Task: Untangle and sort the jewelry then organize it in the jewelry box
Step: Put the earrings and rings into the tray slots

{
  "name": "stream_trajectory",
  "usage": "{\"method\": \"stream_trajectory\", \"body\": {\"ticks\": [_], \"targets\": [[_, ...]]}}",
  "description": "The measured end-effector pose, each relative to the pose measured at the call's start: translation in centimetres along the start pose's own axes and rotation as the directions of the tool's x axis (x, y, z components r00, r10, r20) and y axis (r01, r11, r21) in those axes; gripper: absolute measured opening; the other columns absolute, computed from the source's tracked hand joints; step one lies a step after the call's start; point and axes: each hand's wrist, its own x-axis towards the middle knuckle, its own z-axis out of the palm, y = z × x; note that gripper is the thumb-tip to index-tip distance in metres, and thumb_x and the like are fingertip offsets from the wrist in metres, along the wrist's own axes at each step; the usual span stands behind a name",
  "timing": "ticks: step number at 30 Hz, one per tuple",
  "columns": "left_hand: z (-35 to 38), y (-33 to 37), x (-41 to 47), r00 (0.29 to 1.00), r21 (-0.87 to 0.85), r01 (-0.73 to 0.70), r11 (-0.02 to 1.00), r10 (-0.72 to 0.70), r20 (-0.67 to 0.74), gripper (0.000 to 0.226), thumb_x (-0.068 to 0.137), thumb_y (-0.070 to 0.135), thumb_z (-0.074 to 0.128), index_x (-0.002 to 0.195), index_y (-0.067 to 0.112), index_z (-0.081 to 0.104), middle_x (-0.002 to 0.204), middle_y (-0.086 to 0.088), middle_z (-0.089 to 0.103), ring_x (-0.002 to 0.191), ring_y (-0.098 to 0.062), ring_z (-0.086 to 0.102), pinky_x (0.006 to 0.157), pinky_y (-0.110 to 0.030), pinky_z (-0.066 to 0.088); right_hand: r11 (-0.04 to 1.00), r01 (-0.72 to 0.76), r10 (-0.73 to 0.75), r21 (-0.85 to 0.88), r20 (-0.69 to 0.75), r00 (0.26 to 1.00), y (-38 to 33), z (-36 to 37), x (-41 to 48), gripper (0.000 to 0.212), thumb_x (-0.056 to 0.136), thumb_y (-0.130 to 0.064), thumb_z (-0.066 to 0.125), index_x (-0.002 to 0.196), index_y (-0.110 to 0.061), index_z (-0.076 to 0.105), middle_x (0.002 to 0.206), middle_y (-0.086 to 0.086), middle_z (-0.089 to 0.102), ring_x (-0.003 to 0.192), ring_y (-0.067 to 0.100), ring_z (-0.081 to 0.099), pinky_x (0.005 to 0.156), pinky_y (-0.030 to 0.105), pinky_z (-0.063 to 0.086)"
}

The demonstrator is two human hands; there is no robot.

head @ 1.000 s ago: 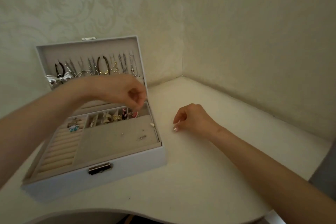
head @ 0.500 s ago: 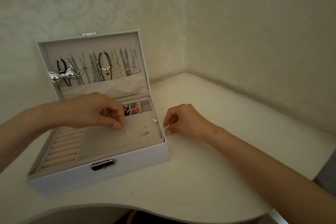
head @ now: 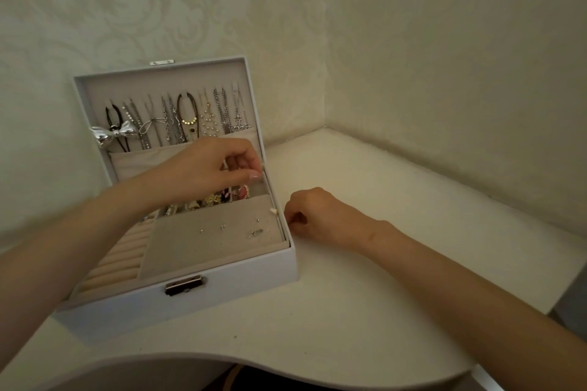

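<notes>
The white jewelry box (head: pixel 228 276) stands open on the table. Necklaces (head: pixel 178 117) and a silver bow (head: pixel 114 135) hang in its lid. My left hand (head: pixel 209 168) hovers over the small back compartments, which hold colourful pieces (head: pixel 243 192). Its thumb and forefinger are pinched together above the right-hand compartment, and nothing between them can be made out. Several tiny studs (head: pixel 223 226) lie on the beige flat pad (head: pixel 190 251). My right hand (head: pixel 320 216) rests on the table beside the box's right wall, fingers loosely curled, nothing visible in it.
Beige ring rolls (head: pixel 117 260) fill the box's left section. A small white bit (head: pixel 273 211) sits on the right rim. The table (head: pixel 381 295) fits into a wall corner at the back right, and its curved front edge runs below the box.
My left hand rose from the flat pad and moved back right, over the small compartments. My right hand slid a little closer to the box wall.
</notes>
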Motion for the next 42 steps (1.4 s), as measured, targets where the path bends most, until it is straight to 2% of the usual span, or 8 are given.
{"method": "stream_trajectory", "body": {"ticks": [5,8,12,20,27,31,37,42], "targets": [[0.7,0.8,0.7,1.000,-0.061,0.006,0.998,-0.006,-0.008,0.005,0.084,0.019,0.069,0.086,0.023,0.067,0.076,0.012,0.064,0.070,0.007,0.058,0.063,-0.007,0.043,0.999,-0.011,0.012,0.032,-0.045,0.999,0.4,0.1,-0.1,0.014,0.085,-0.005,0.059,0.092,-0.004,0.071,0.090,0.008,0.066,0.073,0.010,0.050,0.069,0.019,0.039],[1.2,0.9,0.8,0.999,-0.155,0.048,0.987,-0.051,-0.015,0.008,0.082,0.018,0.069,0.089,0.020,0.066,0.085,0.007,0.068,0.077,0.000,0.061,0.072,-0.013,0.050,0.968,-0.094,0.130,0.232,-0.143,0.981,1.0,-1.7,-0.2,0.006,0.082,-0.004,0.069,0.084,-0.006,0.073,0.075,-0.002,0.067,0.057,-0.005,0.053,0.061,0.005,0.038],[1.1,1.2,0.7,0.985,-0.368,0.169,0.914,-0.145,0.091,0.023,0.078,0.005,0.071,0.099,0.010,0.061,0.092,-0.002,0.072,0.083,-0.013,0.069,0.080,-0.028,0.055,0.873,-0.044,0.186,0.485,-0.247,0.951,-0.7,-4.6,-0.2,0.007,0.079,-0.007,0.074,0.078,-0.013,0.072,0.060,-0.013,0.061,0.054,-0.004,0.054,0.059,0.009,0.041],[-1.7,-1.5,-3.2,0.968,-0.204,0.193,0.960,-0.152,0.200,0.025,0.076,-0.005,0.071,0.085,0.018,0.066,0.075,0.006,0.070,0.069,0.000,0.063,0.064,-0.011,0.048,0.965,0.150,-0.142,0.213,-0.052,0.989,-7.1,-2.5,1.4,0.009,0.079,-0.004,0.072,0.086,-0.008,0.076,0.069,-0.011,0.057,0.059,-0.011,0.051,0.060,0.005,0.037],[-1.2,-3.8,-6.4,0.963,-0.226,0.176,0.958,-0.120,0.242,0.023,0.069,0.018,0.083,0.079,0.030,0.066,0.078,0.017,0.067,0.076,-0.005,0.061,0.065,-0.011,0.043,0.964,0.132,-0.119,0.230,-0.069,0.990,-7.5,-3.2,2.3,0.012,0.075,-0.003,0.076,0.087,-0.008,0.077,0.069,-0.017,0.058,0.062,-0.007,0.055,0.065,0.006,0.040],[0.4,-4.3,-6.1,0.983,-0.179,0.105,0.978,-0.075,0.168,0.025,0.073,0.014,0.079,0.072,0.033,0.062,0.078,0.017,0.065,0.070,0.000,0.056,0.062,-0.011,0.040,0.866,-0.007,0.070,0.500,-0.107,0.992,-7.4,-4.9,3.3,0.007,0.074,0.001,0.075,0.078,-0.004,0.072,0.068,0.004,0.069,0.058,0.003,0.061,0.060,0.013,0.049],[0.4,-5.1,-6.2,0.990,-0.142,0.017,0.990,0.003,0.141,0.027,0.081,0.013,0.071,0.073,0.034,0.055,0.071,0.017,0.059,0.072,0.003,0.054,0.062,-0.009,0.037,0.808,-0.077,0.139,0.584,-0.061,0.988,-7.8,-4.1,5.0,0.011,0.074,0.007,0.073,0.072,-0.004,0.072,0.064,0.009,0.069,0.054,0.011,0.064,0.057,0.023,0.057],[-1.5,-7.7,-7.6,0.987,-0.306,0.121,0.944,-0.147,-0.064,0.026,0.081,0.007,0.069,0.067,0.027,0.059,0.068,0.008,0.065,0.066,-0.008,0.060,0.062,-0.020,0.045,0.842,-0.060,0.088,0.536,-0.027,0.996,-8.6,-3.1,6.5,0.018,0.074,0.007,0.073,0.072,-0.011,0.074,0.070,0.007,0.071,0.061,0.012,0.066,0.064,0.025,0.057]]}}
